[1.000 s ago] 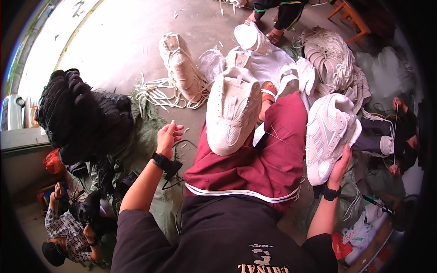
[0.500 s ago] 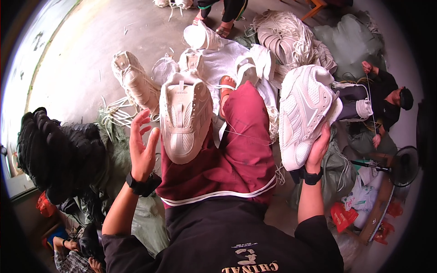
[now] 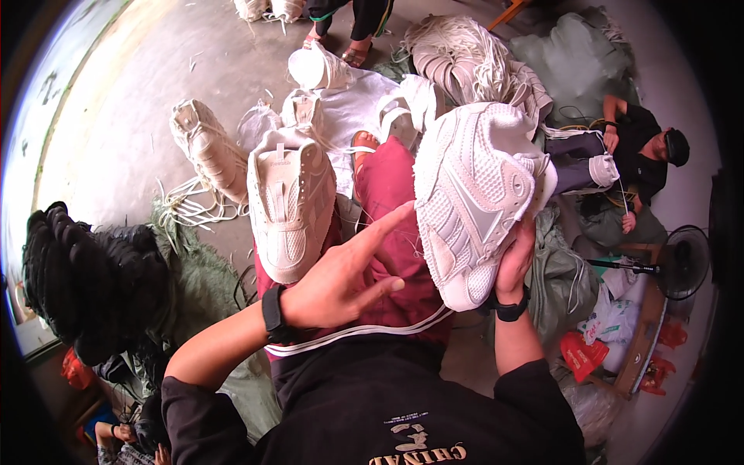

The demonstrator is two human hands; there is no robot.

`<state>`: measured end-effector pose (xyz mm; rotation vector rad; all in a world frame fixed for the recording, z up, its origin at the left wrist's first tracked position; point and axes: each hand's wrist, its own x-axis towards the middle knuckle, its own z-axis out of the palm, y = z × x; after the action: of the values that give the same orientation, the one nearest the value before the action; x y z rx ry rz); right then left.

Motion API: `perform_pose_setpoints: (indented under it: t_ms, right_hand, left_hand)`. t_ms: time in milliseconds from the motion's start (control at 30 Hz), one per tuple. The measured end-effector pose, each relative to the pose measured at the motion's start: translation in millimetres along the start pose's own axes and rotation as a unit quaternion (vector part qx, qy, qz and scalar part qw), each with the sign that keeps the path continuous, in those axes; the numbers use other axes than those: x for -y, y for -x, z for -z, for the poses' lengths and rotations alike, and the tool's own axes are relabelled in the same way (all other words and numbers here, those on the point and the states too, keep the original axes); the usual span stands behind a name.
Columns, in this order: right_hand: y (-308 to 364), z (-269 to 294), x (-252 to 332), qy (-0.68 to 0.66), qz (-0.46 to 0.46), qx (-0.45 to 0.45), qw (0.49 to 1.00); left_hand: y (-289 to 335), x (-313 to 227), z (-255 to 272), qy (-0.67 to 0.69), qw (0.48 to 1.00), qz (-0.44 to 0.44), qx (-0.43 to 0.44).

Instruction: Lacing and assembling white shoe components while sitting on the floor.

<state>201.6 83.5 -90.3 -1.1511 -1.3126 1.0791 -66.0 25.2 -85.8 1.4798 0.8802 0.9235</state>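
Note:
My right hand (image 3: 515,267) grips a white mesh sneaker upper (image 3: 473,201) from its right side and holds it up over my right thigh, toe downward. In front of my lap is my left hand (image 3: 333,283), open and with nothing in it. Its index finger points at the left edge of the held sneaker upper; whether the fingertip touches cannot be made out. A beige sneaker upper (image 3: 288,209) rests toe down on my left knee, with an unlaced row of eyelets. Beyond it lies a bundle of nested beige uppers (image 3: 205,147) with loose laces (image 3: 190,208).
Black bundled uppers (image 3: 85,287) are heaped at left. Ahead lie a white sheet (image 3: 353,108), a white roll (image 3: 318,68) and a big pile of beige uppers (image 3: 457,58). On the right, a co-worker (image 3: 639,151) pulls a cord by a white bundle (image 3: 603,170); a fan (image 3: 683,262) stands nearer.
My left hand has swung right, from beside the beige upper to the held sneaker upper, its index finger now extended. The held upper has come left and closer. The view has shifted slightly.

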Motion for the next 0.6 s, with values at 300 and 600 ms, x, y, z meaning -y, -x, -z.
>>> perform_pose_setpoints:
  t_ms: [300,600]
  right_hand:
    - [-19.9,9.5,-17.1,-0.016,-0.037,0.025,0.999]
    - [-43.4,9.5,-59.5,0.087,-0.009,0.07,0.994]
  left_hand:
    - [-18.2,-0.8,7.7,0.041,0.995,0.031,-0.082]
    - [-14.7,0.4,31.7,0.07,0.962,0.085,-0.248]
